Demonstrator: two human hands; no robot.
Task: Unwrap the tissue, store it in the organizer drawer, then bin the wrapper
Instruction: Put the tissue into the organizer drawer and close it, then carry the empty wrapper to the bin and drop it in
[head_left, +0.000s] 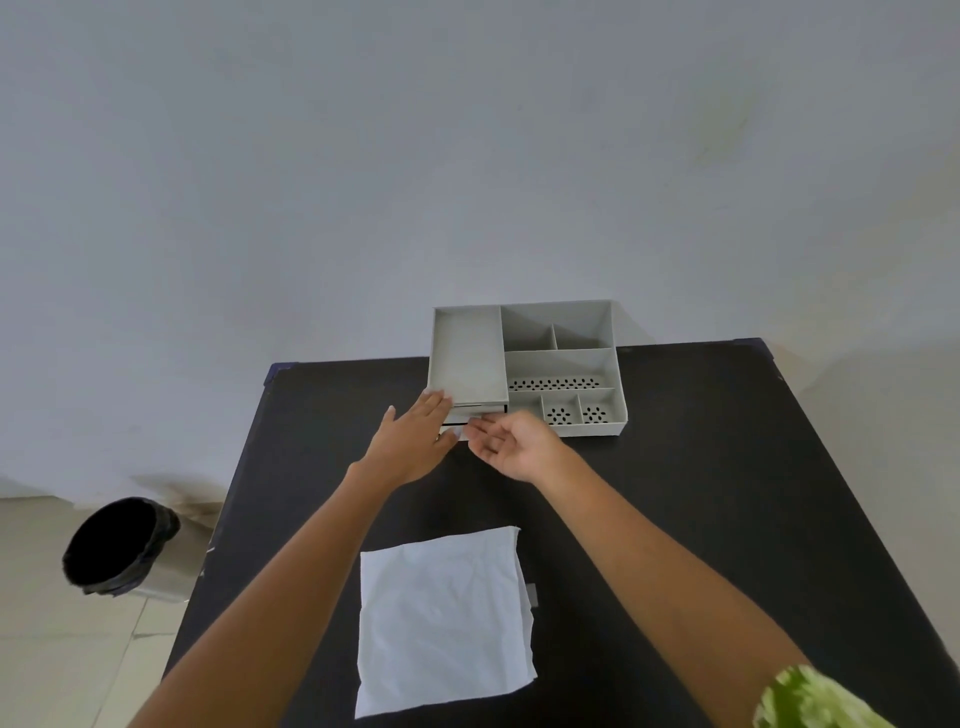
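We see both hands, left (415, 441) and right (511, 444), open and empty at the organizer (524, 364); tissue (441, 623) lies unfolded on the surface (701, 493).

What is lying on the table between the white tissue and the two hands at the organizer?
Nothing. In the head view, only bare black table lies between the tissue and the left hand and right hand near the organizer.

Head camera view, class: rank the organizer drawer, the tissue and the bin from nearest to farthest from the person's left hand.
From the left hand:
1. Organizer drawer: at the fingers, on the organizer's front left.
2. Tissue: lying flat on the table, nearer the person.
3. Bin: on the floor, off the table's left side.
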